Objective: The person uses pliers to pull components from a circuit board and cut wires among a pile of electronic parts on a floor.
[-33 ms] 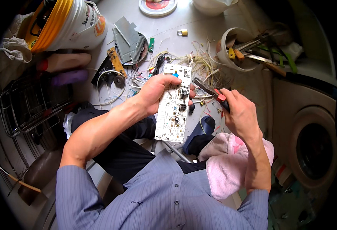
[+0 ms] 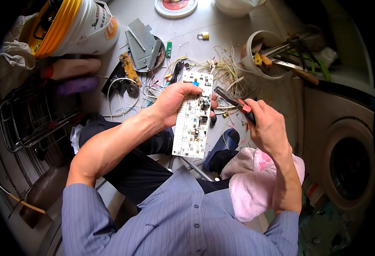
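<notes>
My left hand [image 2: 170, 102] grips a long white circuit board [image 2: 190, 138] near its upper part, thumb on the face and fingertips showing past the right edge. The board carries black capacitors and other small parts, with a blue component [image 2: 195, 82] beside the thumb. In my right hand [image 2: 266, 123] is a pair of pliers [image 2: 241, 105] with red and black handles. Their dark jaws point up and left, a little to the right of the board and apart from it. Behind the board, a tangle of thin wires [image 2: 234, 83] lies on the floor.
Metal plates [image 2: 141, 42] in a round pan, a small green board [image 2: 168, 50] and a padlock [image 2: 203, 36] lie beyond. A white bucket of tools [image 2: 255, 68] stands at right, near a washing machine [image 2: 315, 123]. A pink towel [image 2: 251, 183] drapes my right leg.
</notes>
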`<state>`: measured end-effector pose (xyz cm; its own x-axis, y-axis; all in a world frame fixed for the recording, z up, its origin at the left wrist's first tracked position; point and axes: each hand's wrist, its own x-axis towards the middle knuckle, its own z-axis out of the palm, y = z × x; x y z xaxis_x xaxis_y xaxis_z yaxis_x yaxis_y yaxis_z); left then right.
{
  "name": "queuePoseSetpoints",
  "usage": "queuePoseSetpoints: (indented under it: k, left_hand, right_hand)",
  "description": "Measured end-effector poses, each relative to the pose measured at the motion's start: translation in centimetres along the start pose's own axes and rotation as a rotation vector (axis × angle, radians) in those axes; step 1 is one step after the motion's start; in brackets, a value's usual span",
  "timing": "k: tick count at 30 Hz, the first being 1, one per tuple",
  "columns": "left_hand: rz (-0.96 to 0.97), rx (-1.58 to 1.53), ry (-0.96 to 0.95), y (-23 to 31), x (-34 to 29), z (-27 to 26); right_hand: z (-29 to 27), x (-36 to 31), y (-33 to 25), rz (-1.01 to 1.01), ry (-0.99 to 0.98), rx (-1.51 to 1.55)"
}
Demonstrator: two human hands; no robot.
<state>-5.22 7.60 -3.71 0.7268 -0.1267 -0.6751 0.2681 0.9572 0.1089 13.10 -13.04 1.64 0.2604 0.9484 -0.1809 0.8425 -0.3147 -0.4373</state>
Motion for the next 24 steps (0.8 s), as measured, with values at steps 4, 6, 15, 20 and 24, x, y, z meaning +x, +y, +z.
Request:
queuePoseSetpoints:
  k: [4, 6, 15, 20, 24]
  left_hand:
    - [0.012, 0.018, 0.032, -0.1, 0.2, -0.3]
    - [0.010, 0.006, 0.012, -0.1, 0.3, -0.5]
    - [0.046, 0.026, 0.024, 0.0, 0.0, 0.3]
    - [0.052, -0.017, 0.010, -0.3, 0.7, -0.9]
    - [0.130, -0.038, 0.049, -0.4, 1.1, -1.1]
  right_hand:
    - [0.1, 0.1, -0.2, -0.015, 0.009, -0.008]
    - [0.1, 0.2, -0.4, -0.021, 0.022, -0.005]
    - [0.2, 0.2, -0.2, -0.027, 0.016, -0.019]
    - [-0.1, 0.2, -0.8, -0.068, 0.010, -0.010]
    - [0.5, 0.1, -1.1, -0.099, 0.006, -0.013]
